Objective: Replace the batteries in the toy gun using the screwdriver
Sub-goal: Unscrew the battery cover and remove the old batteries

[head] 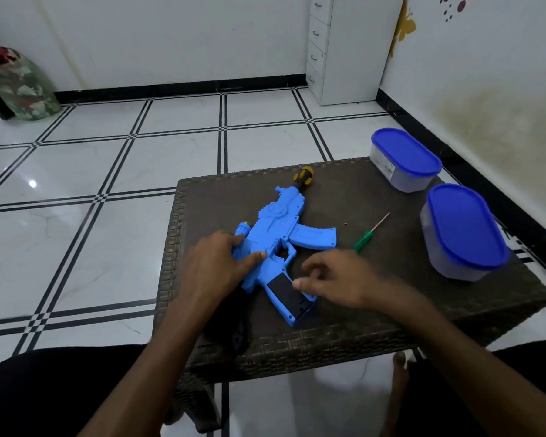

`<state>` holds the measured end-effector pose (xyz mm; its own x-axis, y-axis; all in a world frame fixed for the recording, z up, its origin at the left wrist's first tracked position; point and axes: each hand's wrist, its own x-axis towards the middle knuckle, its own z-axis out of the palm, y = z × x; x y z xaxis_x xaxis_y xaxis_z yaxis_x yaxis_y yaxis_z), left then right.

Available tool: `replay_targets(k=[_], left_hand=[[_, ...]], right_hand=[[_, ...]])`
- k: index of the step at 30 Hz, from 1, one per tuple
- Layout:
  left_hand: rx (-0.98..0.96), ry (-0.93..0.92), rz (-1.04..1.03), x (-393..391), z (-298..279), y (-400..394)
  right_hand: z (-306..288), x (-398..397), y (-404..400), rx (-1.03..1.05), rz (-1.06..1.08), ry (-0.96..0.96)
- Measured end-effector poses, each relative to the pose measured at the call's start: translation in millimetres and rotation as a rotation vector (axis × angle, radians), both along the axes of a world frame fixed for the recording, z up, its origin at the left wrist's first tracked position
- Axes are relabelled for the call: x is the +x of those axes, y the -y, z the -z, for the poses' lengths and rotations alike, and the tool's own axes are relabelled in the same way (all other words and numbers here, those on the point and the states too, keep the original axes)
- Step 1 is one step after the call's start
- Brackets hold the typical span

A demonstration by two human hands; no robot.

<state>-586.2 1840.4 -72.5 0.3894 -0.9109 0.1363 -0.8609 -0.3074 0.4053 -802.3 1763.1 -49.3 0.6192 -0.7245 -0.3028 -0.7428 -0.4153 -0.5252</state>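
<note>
Dark woven wicker desk (375, 298) carries a blue plastic toy gun (279, 244); left hand (216, 263) fingers grasp its body, right hand (334, 280) fingers released, thumb touching the grip; green-handled screwdriver (371, 233) at 2 o'clock.

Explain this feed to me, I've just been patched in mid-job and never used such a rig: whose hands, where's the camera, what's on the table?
There is no machine here: a person works with bare hands, and the one picture comes from a camera on their head, looking forward and down. On the dark woven table lies a blue toy gun. The left hand holds its body; the right hand hovers by the grip, fingers loosely curled and seemingly holding nothing, beside a dark rectangular patch there, possibly the battery bay. The green-handled screwdriver lies untouched to the right. Two blue-lidded tubs, the far tub and the near tub, stand at the right edge.
</note>
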Motion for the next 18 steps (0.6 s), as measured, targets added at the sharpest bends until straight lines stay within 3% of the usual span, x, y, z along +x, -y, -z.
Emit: replay_targets(k=[10,15,18], left_hand=[[-0.028,-0.016,-0.084,5,0,0],[-0.035,-0.017,-0.152,6,-3,4],[0.014,0.018,-0.131,5,-2,7]], right_hand=[[1,31,-28,-0.136,0.002,0.058],[-4,35,-14,-0.052,0.015,0.104],[-6,23,-13,-0.056,0.095,0.009]])
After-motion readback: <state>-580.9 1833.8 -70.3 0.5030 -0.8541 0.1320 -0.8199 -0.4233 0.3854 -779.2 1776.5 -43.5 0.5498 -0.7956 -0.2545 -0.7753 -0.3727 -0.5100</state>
